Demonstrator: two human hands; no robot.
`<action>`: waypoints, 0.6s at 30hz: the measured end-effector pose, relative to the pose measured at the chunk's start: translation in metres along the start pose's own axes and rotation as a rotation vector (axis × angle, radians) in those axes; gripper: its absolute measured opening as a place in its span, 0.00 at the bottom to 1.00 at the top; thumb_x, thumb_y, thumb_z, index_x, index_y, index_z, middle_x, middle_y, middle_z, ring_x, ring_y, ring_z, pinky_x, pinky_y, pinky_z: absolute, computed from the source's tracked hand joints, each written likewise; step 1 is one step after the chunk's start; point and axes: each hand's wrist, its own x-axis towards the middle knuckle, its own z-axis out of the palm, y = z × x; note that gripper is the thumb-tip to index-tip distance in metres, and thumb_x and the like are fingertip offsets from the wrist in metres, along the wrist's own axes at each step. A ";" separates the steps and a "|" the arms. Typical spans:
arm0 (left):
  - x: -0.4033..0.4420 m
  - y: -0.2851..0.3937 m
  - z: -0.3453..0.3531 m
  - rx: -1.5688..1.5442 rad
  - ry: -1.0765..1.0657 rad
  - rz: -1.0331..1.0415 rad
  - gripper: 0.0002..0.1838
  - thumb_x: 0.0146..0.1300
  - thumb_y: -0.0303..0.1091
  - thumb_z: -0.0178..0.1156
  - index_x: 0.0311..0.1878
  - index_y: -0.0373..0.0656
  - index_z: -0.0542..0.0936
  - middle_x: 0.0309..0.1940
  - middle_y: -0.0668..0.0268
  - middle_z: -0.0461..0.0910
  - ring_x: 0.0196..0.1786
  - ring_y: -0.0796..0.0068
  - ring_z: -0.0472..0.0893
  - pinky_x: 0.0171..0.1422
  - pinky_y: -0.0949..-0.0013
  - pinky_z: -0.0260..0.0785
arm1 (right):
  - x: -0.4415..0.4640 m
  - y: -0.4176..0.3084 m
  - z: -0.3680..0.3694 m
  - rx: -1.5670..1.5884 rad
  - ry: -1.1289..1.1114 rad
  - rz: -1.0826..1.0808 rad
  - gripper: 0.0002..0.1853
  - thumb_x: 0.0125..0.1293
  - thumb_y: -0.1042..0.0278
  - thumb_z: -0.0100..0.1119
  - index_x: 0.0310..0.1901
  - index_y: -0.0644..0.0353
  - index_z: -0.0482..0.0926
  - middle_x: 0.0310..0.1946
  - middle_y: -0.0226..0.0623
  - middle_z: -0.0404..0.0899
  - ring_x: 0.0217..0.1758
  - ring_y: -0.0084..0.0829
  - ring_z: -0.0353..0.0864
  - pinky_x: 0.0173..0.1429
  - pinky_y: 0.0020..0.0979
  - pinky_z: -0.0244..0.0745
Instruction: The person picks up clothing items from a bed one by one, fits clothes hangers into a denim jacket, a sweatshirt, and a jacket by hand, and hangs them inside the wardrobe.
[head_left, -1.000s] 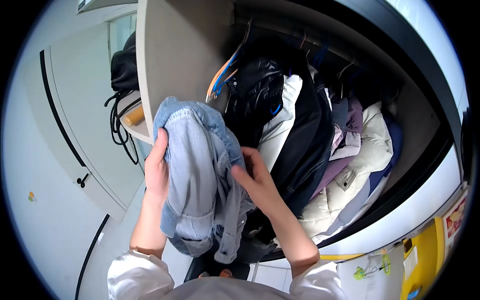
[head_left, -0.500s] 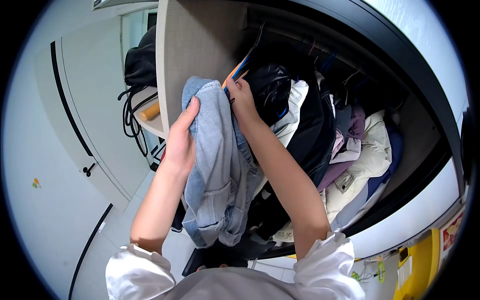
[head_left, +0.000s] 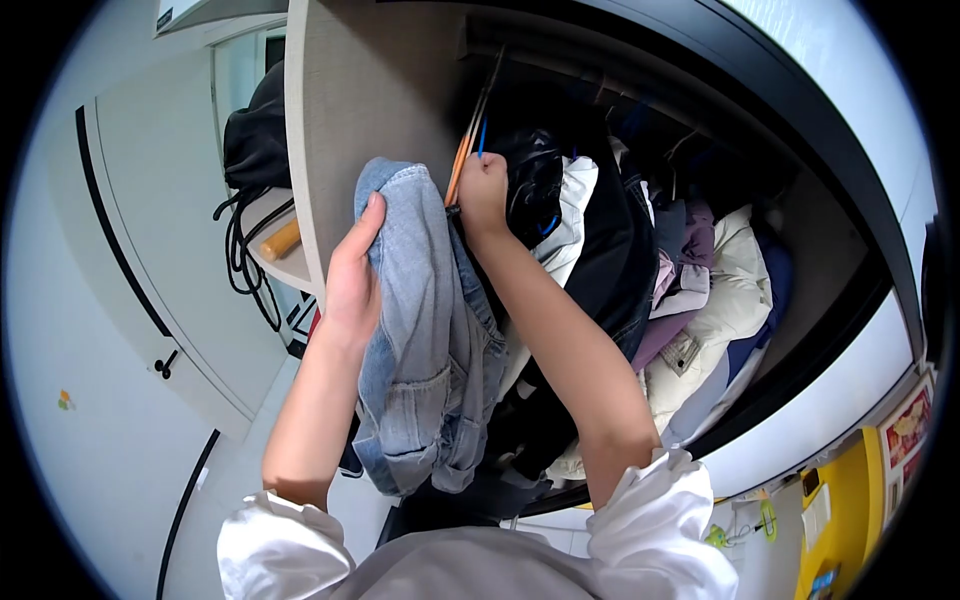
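"Wardrobe [head_left: 375, 110] full of hanging clothes?"

"Yes, with a cream puffer jacket [head_left: 735, 285] toward the right; off to the left stands a pale door [head_left: 165, 240]."

"Where's the denim garment [head_left: 415, 320]?"

"Draped in front of the wardrobe, hanging from the left hand [head_left: 352, 275]. That grip is clamped on its upper edge, thumb on the near face, fingers hidden behind."

"And the right hand [head_left: 483, 198]?"

"Just beside the denim, its grip closed around the orange and blue hangers [head_left: 461, 170]; the palm side is out of sight. Right next to it hangs a shiny black jacket [head_left: 535, 175]."
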 end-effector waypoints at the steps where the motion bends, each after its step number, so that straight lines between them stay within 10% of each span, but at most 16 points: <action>1: 0.002 -0.001 -0.001 -0.015 -0.032 -0.001 0.22 0.70 0.45 0.49 0.55 0.34 0.74 0.50 0.58 0.78 0.52 0.68 0.78 0.59 0.67 0.68 | 0.002 -0.006 -0.003 0.041 0.014 0.036 0.14 0.64 0.65 0.48 0.38 0.72 0.73 0.43 0.55 0.75 0.43 0.47 0.76 0.51 0.39 0.70; 4: 0.005 -0.002 -0.003 -0.001 0.006 0.011 0.22 0.70 0.45 0.48 0.55 0.34 0.74 0.50 0.58 0.78 0.52 0.68 0.78 0.59 0.67 0.68 | -0.005 -0.038 -0.018 0.153 -0.087 0.099 0.11 0.65 0.66 0.43 0.37 0.66 0.70 0.31 0.37 0.74 0.34 0.25 0.73 0.40 0.27 0.68; 18: 0.001 0.003 -0.009 0.050 0.033 0.000 0.22 0.70 0.45 0.49 0.55 0.35 0.74 0.51 0.59 0.78 0.53 0.68 0.77 0.61 0.68 0.66 | -0.046 -0.015 -0.029 0.048 0.039 -0.260 0.10 0.69 0.67 0.43 0.39 0.68 0.67 0.38 0.48 0.69 0.44 0.42 0.68 0.52 0.36 0.63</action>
